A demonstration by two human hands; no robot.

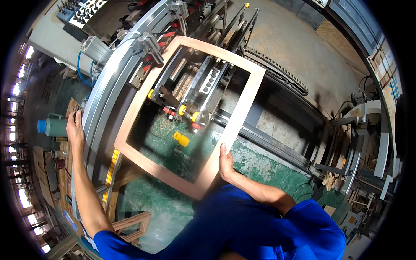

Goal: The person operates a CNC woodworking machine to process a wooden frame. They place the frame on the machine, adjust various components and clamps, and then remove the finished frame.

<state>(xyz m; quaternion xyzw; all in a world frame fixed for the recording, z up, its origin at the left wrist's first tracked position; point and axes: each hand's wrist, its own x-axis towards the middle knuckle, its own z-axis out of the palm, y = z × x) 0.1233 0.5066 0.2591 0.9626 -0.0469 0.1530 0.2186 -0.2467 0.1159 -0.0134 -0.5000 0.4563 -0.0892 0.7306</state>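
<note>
A pale wooden frame [239, 119], rectangular and open in the middle, lies tilted across the machine in front of me. My right hand [225, 162] grips its near right side, thumb on top and the other fingers hidden below the wood. Off to the left, my left hand [75, 125] is at the outer edge of a long silver metal rail [102, 95]. Its fingers are curled near a small fitting there; what they hold is too small to make out. The frame's far left side lies beside pneumatic clamps [149, 47] on the rail.
Through the frame show machine bars with yellow knobs [182, 110] and a yellow foot-switch-like box [181, 139] on the green floor. A blue-capped jug [52, 127] stands left of my left hand. More wooden frame pieces [134, 225] lie low on the left. A dark beam [273, 141] runs right.
</note>
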